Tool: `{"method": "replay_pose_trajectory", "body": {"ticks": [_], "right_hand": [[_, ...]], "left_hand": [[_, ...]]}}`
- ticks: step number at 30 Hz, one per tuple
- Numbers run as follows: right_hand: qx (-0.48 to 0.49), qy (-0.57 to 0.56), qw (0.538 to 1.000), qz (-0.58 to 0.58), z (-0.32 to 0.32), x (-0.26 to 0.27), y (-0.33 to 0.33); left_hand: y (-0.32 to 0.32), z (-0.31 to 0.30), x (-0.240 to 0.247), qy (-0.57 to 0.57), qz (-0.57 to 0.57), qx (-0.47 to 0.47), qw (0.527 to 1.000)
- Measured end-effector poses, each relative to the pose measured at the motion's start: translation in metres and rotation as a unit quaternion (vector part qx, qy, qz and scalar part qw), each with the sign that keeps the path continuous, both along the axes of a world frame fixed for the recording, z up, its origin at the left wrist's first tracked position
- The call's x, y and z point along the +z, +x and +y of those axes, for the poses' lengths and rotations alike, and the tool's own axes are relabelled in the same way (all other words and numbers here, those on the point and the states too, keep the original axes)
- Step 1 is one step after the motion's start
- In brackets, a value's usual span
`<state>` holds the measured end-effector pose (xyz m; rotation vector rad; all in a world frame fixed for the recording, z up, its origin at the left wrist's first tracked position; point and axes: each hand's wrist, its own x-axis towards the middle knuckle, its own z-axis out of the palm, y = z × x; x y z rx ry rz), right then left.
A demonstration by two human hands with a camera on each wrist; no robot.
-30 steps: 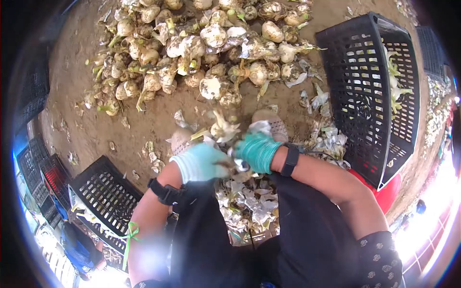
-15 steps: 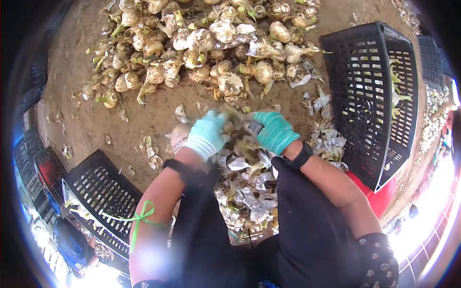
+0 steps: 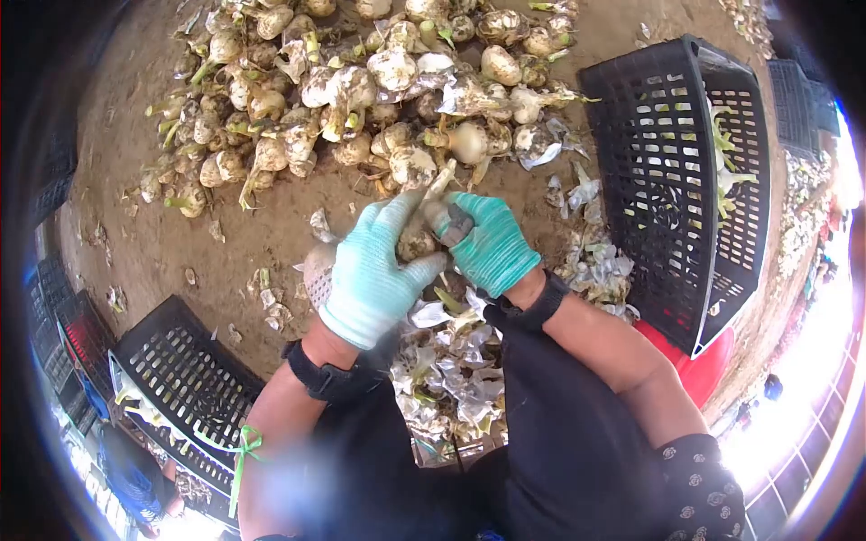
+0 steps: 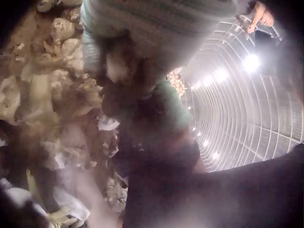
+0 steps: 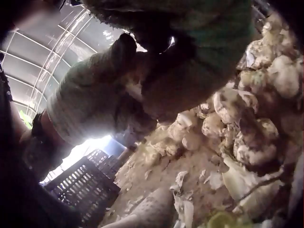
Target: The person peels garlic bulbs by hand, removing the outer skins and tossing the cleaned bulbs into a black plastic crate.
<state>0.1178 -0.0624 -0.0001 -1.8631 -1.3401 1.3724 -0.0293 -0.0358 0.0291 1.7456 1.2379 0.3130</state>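
In the head view my left hand [image 3: 372, 275], in a pale mint glove, grips a dirt-covered bulb [image 3: 416, 240] whose stem [image 3: 439, 181] points up and away. My right hand [image 3: 492, 245], in a green glove, is curled against the bulb's right side, with a small grey piece [image 3: 457, 225] at its thumb and fingers; I cannot tell what that is. Both wrist views are dark: the left glove [image 4: 152, 33] fills the top of the left one, and the right glove [image 5: 204, 57] hides most of the bulb in the right one.
A heap of bulbs [image 3: 352, 90] lies on the dirt ahead. Black crates stand at the right [image 3: 658, 189] and lower left [image 3: 185, 370], the right one by a red object [image 3: 704, 365]. Peeled skins [image 3: 451, 370] lie between the legs. Another person [image 3: 135, 473] is at lower left.
The hands, blurred and low a second ago, have moved up and come together round the bulb. Its stem now stands out between them.
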Motion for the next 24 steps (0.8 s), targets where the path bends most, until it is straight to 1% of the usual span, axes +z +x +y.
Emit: {"method": "replay_pose_trajectory", "body": {"ticks": [2, 3, 5, 6, 8, 9, 11, 12, 14, 15, 17, 18, 19, 20, 21, 23, 24], "right_hand": [[-0.021, -0.004, 0.998, 0.067, 0.004, 0.007, -0.002], [-0.020, -0.004, 0.998, 0.066, 0.005, 0.007, -0.002], [0.016, 0.006, 0.999, 0.034, 0.006, 0.007, -0.002], [0.017, 0.006, 0.999, 0.034, 0.007, 0.008, -0.002], [-0.001, -0.011, 0.997, 0.070, 0.005, 0.011, -0.002], [-0.001, -0.012, 0.997, 0.070, 0.004, 0.009, -0.001], [0.041, 0.064, 0.993, 0.094, 0.004, 0.005, 0.002], [0.042, 0.064, 0.993, 0.095, 0.005, 0.006, 0.000], [0.045, 0.060, 0.995, 0.061, 0.006, 0.012, -0.002], [0.046, 0.060, 0.995, 0.062, 0.004, 0.011, -0.003], [0.056, 0.105, 0.993, 0.005, 0.001, 0.008, -0.004], [0.057, 0.105, 0.993, 0.005, 0.002, 0.008, -0.004], [0.038, 0.131, 0.990, 0.021, 0.003, 0.010, -0.003], [0.019, 0.156, 0.987, 0.036, 0.003, 0.010, -0.003], [0.019, 0.157, 0.987, 0.036, 0.005, 0.009, -0.006], [-0.043, 0.271, 0.961, 0.038, 0.009, 0.006, -0.011], [-0.043, 0.272, 0.961, 0.038, 0.011, 0.012, -0.008]], "left_hand": [[-0.002, 0.000, 0.000, -0.002, 0.011, 0.008, 1.000], [-0.003, 0.002, 0.002, -0.002, 0.011, 0.009, 1.000], [-0.007, 0.005, 0.006, -0.049, -0.007, -0.005, 0.999], [-0.009, 0.005, 0.005, -0.049, -0.008, -0.003, 0.999], [-0.013, 0.003, 0.002, -0.066, -0.043, 0.012, 0.997], [-0.015, 0.002, -0.001, -0.067, -0.043, 0.013, 0.997], [-0.020, 0.001, -0.007, -0.114, -0.115, 0.049, 0.986], [-0.022, 0.001, -0.009, -0.114, -0.115, 0.050, 0.986], [-0.025, 0.000, -0.011, -0.161, -0.137, 0.059, 0.975], [-0.026, 0.001, -0.009, -0.161, -0.137, 0.060, 0.975], [-0.026, 0.006, -0.001, -0.259, -0.191, 0.092, 0.942], [-0.025, 0.007, 0.002, -0.259, -0.190, 0.093, 0.942], [-0.023, 0.008, 0.004, -0.336, -0.285, 0.154, 0.884], [-0.022, 0.009, 0.004, -0.406, -0.373, 0.210, 0.807], [-0.024, 0.010, 0.001, -0.432, -0.399, 0.244, 0.771], [-0.025, 0.012, 0.004, -0.440, -0.402, 0.252, 0.763], [-0.024, 0.014, 0.006, -0.449, -0.404, 0.259, 0.754]]}}
